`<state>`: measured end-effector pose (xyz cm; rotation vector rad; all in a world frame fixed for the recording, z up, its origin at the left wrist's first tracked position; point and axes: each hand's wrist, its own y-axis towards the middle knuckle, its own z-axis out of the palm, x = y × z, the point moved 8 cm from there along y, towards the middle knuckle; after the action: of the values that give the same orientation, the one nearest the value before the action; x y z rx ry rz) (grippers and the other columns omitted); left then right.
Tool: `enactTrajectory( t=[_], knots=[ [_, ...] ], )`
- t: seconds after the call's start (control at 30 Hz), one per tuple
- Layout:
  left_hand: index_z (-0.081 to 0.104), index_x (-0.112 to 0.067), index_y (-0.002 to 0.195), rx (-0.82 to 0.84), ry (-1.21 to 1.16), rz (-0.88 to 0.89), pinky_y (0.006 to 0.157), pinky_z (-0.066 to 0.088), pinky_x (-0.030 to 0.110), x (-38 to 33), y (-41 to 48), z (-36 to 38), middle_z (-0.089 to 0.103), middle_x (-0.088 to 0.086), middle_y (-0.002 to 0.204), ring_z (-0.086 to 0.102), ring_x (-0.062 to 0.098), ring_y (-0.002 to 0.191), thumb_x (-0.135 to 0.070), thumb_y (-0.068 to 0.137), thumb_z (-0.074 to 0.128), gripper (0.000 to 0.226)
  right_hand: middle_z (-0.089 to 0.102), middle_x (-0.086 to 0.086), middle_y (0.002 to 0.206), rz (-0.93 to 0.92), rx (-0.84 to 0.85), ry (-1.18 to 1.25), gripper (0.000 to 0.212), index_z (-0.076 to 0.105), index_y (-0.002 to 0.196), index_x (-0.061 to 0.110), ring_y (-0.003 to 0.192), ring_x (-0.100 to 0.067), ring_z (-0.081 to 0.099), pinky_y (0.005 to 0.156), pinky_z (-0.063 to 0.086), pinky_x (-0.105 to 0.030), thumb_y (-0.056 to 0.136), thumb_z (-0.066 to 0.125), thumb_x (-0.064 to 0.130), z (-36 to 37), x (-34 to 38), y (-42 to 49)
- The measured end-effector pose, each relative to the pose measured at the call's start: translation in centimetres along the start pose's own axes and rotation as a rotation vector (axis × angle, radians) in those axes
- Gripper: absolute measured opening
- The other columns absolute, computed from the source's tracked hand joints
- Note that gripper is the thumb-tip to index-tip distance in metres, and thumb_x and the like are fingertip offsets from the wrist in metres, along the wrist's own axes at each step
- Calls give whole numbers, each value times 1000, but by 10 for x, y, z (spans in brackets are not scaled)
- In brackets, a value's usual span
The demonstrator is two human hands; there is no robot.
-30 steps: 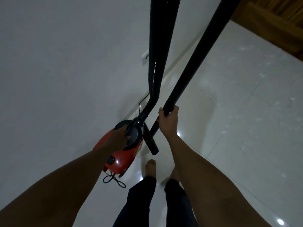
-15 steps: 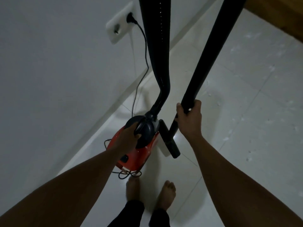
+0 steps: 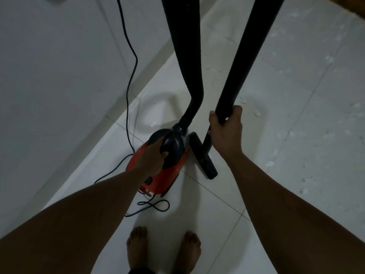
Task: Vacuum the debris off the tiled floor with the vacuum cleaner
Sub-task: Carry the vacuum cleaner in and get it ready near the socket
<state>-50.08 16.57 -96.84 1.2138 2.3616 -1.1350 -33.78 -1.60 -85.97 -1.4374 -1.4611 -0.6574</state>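
vacuum cleaner [image 3: 165,179] farther ahead of feet [image 3: 137,249]

The red canister vacuum cleaner [image 3: 158,178] has its dark carry handle [image 3: 171,149] gripped by the left fingers [image 3: 165,155]. Its black tube [image 3: 246,56] passes through the right fingers [image 3: 237,112] and ends in a flat nozzle [image 3: 204,159] just below them. White debris flakes [image 3: 270,163] lie scattered on the tiled floor [image 3: 296,135], right of these fingers.

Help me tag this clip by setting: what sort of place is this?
Most likely a room in a home. A glossy white tiled floor meets a plain white wall, a small red vacuum cleaner trails its power cord up that wall, and the person stands on bare feet.
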Motion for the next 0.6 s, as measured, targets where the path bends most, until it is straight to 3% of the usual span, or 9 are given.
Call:
enactTrajectory(
  t=[0.2,0.3,0.37,0.5,0.6],
  knots=[
    [34,-20,152,-10,20,22,64,38,13,3,23,12,63,8,115,56,10,91,-21,100,55,56,66,-13,91,-5,-40,7,30,37,111,18,72,-33,71,61,60,-38,100,64,26,-1,-16,12],
    [33,-21,152,-40,-5,25,82,50,29,14,28,12,63,10,113,62,20,98,-21,99,57,59,65,-13,92,-16,-59,8,31,38,111,17,73,-31,70,65,62,-47,99,64,29,-3,-22,15],
    [33,-22,152,-49,6,46,84,53,33,15,29,14,64,10,109,63,20,94,-21,98,57,58,64,-10,91,-23,-57,13,31,38,110,18,73,-31,70,66,62,-51,99,64,29,-3,-23,16],
    [40,-20,147,-69,-29,34,65,43,13,15,27,17,66,13,103,58,14,83,-19,99,57,51,63,-7,91,-23,-61,16,30,38,112,18,72,-30,70,66,62,-51,100,64,27,-4,-22,17],
    [43,-19,144,-82,-29,43,67,44,14,15,29,16,67,10,101,60,15,84,-22,99,58,48,62,-5,91,-30,-68,18,31,38,112,17,70,-29,69,65,63,-50,100,64,28,-3,-19,19]
  ],
)
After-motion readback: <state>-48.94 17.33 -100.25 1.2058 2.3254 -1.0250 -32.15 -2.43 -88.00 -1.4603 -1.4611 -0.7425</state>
